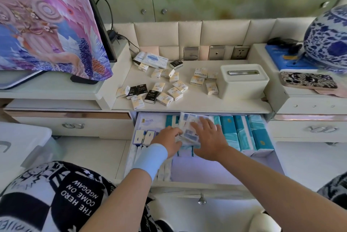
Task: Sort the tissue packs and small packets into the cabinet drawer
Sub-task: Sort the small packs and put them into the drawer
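Note:
The cabinet drawer [206,170] stands pulled out below the counter. Upright teal tissue packs [251,135] fill its right side, and white packs [144,135] sit at its left. Both hands are inside it, on a loose stack of flat white-and-blue packets [189,128]. My left hand [167,140] grips the stack's left edge with curled fingers. My right hand [210,137] lies flat on top with spread fingers. Several small cream and black tissue packs [159,93] lie scattered on the counter above, with a flat wipes pack [155,60] behind them.
A white tissue box [242,81] stands on the counter at the right. A blue-and-white vase [328,38] and a patterned case [308,80] occupy the right shelf. A cloth-covered screen [47,19] stands at left, a plastic bin lid [22,137] below it.

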A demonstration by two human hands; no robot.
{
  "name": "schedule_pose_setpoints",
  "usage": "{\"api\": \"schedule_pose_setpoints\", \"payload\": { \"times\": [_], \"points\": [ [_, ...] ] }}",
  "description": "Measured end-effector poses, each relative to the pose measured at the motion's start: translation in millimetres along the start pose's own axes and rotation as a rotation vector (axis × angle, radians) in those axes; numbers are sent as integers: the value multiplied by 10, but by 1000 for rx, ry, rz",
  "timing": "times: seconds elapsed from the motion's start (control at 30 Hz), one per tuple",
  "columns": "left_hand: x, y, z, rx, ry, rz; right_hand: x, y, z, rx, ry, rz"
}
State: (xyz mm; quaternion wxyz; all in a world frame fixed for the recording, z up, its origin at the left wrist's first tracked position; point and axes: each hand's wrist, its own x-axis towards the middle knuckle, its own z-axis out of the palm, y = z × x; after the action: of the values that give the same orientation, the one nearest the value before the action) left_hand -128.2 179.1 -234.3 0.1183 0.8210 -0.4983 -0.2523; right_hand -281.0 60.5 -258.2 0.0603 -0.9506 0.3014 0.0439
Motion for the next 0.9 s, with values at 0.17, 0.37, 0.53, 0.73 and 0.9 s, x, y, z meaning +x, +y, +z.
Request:
{"api": "schedule_pose_setpoints", "payload": {
  "times": [0.17,0.37,0.53,0.73,0.9],
  "points": [
    [-103,-19,124,330,-270,-14,-94,47,51,-48,91,1],
    [-162,-235,262,494,-249,43,-97,-31,-136,-26,417,-36],
    [-183,-293,240,233,-157,-52,-191,-302,-213,143,522,-235],
    [-181,-379,229,212,-157,-23,-297,-447,-29,163,154,-100],
    [-186,-406,247,249,-143,-17,-281,-452,82,260,-751,140]
  ]
}}
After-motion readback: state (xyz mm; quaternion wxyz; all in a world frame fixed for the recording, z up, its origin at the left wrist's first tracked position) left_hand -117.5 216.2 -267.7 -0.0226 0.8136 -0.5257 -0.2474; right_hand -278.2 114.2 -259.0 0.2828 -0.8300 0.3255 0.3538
